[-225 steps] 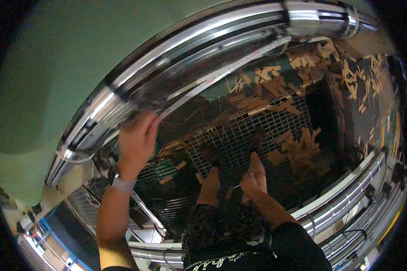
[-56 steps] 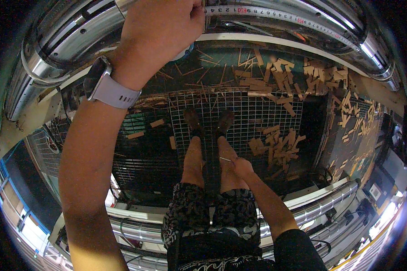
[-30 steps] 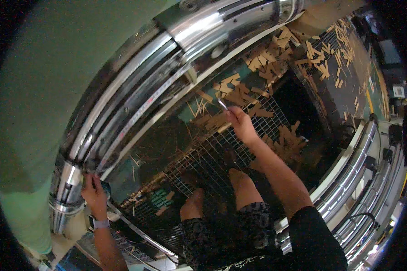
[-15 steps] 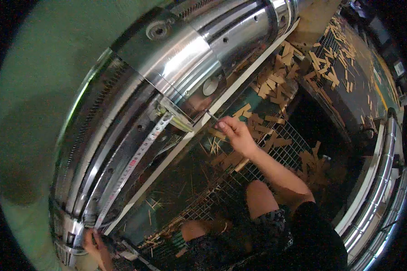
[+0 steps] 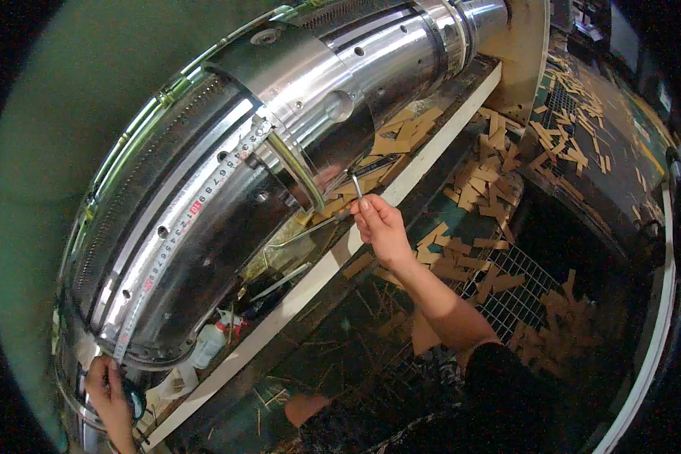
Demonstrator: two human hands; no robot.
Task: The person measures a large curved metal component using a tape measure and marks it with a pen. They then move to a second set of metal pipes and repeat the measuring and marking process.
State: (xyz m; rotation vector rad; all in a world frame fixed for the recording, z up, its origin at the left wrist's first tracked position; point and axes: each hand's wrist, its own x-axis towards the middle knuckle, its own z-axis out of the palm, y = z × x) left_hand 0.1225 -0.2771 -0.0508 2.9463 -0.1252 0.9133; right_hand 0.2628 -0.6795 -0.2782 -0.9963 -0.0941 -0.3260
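A tape measure blade (image 5: 181, 227) runs straight along the big metal cylinder (image 5: 197, 303). Its far end meets a yellowish strip (image 5: 299, 170) that curves round the cylinder's middle. My left hand (image 5: 110, 390) is closed at the blade's near end, against the cylinder's lower left end. Part of the tape's dark case shows beside that hand. My right hand (image 5: 378, 223) pinches a thin metal rod (image 5: 356, 184) between thumb and fingers. The rod points up toward the cylinder's underside, right of the yellowish strip; whether its tip touches the cylinder I cannot tell.
A pale beam (image 5: 431, 163) runs diagonally below the cylinder. Under the cylinder stands a spray bottle (image 5: 210, 344) with a red-and-white head. Brown cardboard scraps (image 5: 484, 185) lie on the machine and over the floor grating (image 5: 518, 280). A white curved rail (image 5: 654, 333) stands at right.
The view has shifted, showing more beneath the cylinder, including the spray bottle. Both hands keep their holds on the tape measure and the metal rod.
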